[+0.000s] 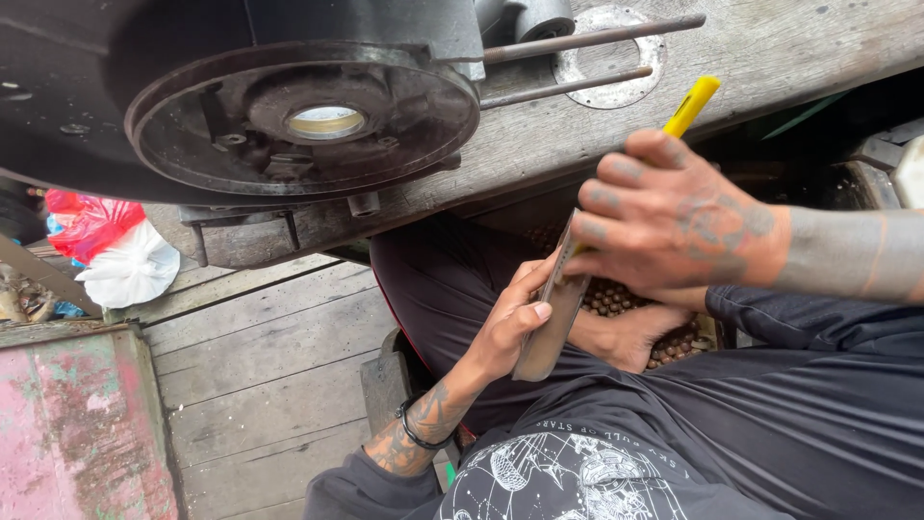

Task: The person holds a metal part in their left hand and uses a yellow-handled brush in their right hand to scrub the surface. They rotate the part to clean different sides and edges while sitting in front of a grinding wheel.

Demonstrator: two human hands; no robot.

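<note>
My left hand (515, 323) comes up from the lower middle, a dark band on its wrist, and grips a flat grey metal strip (549, 332) that stands nearly upright over my lap. My right hand (669, 221) reaches in from the right and is closed around a yellow-handled tool (693, 101); only the handle end shows above the knuckles. The tool's working end is hidden behind the fingers, close against the top of the strip. Brown beads (616, 299) show beneath both hands.
A dark round engine casing (308, 116) with two long studs (587, 39) lies on a worn wooden bench (770, 48) above my knees. Red and white plastic bags (106, 241) sit at the left, beside a faded pink metal box (67, 424) and a plank floor (260, 385).
</note>
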